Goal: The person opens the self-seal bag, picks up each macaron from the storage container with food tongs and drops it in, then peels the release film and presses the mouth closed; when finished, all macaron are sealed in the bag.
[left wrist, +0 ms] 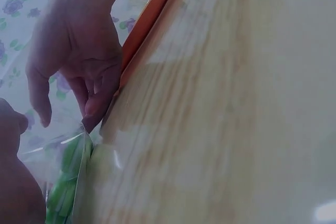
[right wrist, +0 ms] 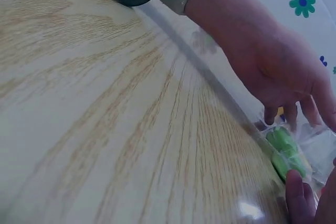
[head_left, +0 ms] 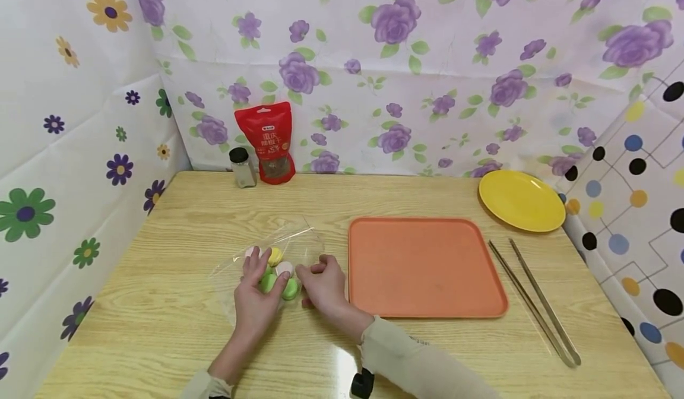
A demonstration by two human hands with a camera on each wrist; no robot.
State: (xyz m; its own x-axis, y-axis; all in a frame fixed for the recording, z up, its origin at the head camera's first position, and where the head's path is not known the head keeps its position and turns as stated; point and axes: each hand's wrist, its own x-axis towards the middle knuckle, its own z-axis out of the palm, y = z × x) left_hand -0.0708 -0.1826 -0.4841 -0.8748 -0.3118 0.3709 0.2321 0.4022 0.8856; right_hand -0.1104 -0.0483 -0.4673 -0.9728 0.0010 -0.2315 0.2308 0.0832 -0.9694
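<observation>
A clear plastic bag [head_left: 307,241] lies on the table with several macarons inside, among them green [head_left: 290,290], yellow [head_left: 275,256] and pale pink [head_left: 285,269] ones. My left hand [head_left: 255,298] rests over the bag with fingers spread, its thumb by the pale pink macaron. At the bag's right edge, my right hand [head_left: 327,285] pinches the plastic with bent fingers. The left wrist view shows the right hand's fingertips [left wrist: 92,121] at a corner of the bag, above the green macarons [left wrist: 65,182]. Green macarons [right wrist: 283,148] also show beneath the left hand [right wrist: 278,72] in the right wrist view.
An orange tray [head_left: 422,268] lies just right of my right hand. Beyond it are metal tongs [head_left: 540,304] and a yellow plate [head_left: 521,201]. A red pouch [head_left: 269,143] and a black-capped jar [head_left: 243,167] stand at the back left. Patterned cloth [head_left: 395,78] hangs around the table.
</observation>
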